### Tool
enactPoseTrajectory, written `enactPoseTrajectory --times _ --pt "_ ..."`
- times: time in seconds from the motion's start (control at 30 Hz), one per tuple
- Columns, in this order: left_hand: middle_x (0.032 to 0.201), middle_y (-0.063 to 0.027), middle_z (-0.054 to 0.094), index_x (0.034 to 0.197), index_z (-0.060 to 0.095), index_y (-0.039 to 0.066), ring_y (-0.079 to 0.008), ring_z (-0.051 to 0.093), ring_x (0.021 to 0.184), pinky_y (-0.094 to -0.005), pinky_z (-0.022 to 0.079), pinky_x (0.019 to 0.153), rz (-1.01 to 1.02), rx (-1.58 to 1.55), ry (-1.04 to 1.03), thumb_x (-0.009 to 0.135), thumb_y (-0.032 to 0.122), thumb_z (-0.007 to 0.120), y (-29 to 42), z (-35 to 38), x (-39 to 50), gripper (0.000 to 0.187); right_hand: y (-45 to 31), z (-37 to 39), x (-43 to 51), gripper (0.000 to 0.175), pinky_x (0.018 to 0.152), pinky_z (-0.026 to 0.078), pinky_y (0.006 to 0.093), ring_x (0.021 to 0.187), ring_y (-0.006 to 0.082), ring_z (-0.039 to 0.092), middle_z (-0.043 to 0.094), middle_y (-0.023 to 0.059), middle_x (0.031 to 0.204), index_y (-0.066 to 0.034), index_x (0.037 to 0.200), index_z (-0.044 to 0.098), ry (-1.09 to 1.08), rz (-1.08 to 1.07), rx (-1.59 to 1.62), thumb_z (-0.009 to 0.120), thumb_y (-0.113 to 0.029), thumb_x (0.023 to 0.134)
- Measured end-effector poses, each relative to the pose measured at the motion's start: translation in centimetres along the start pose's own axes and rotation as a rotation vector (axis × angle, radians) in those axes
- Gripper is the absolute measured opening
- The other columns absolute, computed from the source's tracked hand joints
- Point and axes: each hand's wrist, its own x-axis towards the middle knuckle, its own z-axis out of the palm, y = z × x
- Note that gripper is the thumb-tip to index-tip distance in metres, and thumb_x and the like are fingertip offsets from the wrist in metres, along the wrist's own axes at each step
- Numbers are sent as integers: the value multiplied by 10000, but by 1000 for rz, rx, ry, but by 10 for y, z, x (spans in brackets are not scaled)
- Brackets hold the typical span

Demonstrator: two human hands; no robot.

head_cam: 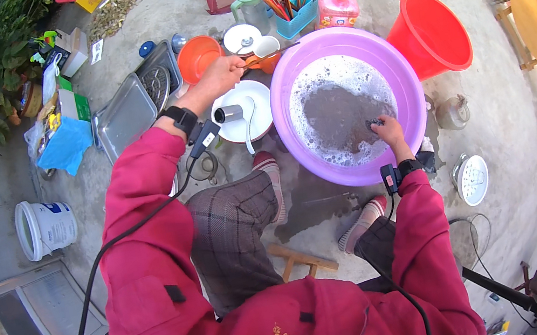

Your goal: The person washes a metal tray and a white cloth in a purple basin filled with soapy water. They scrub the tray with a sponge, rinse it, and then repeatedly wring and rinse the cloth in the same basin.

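Observation:
My left hand grips a thin, stick-like utensil, brown near the fingers and darker toward its tip. Its far end reaches the left rim of a purple plastic basin. Grey, murky water with white suds fills the lower part of the basin. Inside its right side, my right hand holds a dark scrubbing pad at the water's surface; the fingers partly hide it. Below my left hand is a white enamel basin holding a metal cylinder and a white spoon.
Behind the purple basin stand a blue basket of chopsticks, a pink pump bottle and a lidded pitcher. A red bucket is at right. Left lie an orange bowl and metal trays. A wooden stool is between my feet.

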Motion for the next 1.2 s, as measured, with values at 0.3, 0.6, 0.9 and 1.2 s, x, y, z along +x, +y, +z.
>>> enactPoseTrajectory --times 0.3,0.6,0.9,1.2 --pt "681 -40 595 1040 611 45 -119 570 621 -283 458 576 -368 -24 445 836 92 532 -128 50 -121 224 -19 20 -5 417 758 471 338 847 254 632 659 142 897 -50 1035 626 -124 -81 190 676 -315 718" --pt "1052 -180 592 1020 609 37 -359 582 951 -443 474 797 -280 221 449 790 65 479 -126 114 -98 266 -31 29 -15 204 502 396 221 569 63 508 564 -15 682 -27 962 633 -125 -122 419 658 -142 795" --pt "922 -151 605 1000 629 34 -290 604 829 -364 481 740 -207 9 541 825 116 525 -142 88 -117 220 -28 26 -27 267 530 425 234 603 69 523 589 -6 729 -24 1000 631 -155 -112 442 680 -174 784" --pt "1089 -154 583 1115 580 -31 -251 571 965 -345 442 857 -621 -571 836 810 125 612 -233 17 -140 344 -15 21 -37 315 611 432 225 707 82 552 607 7 822 17 1073 605 -175 118 575 681 -121 800"
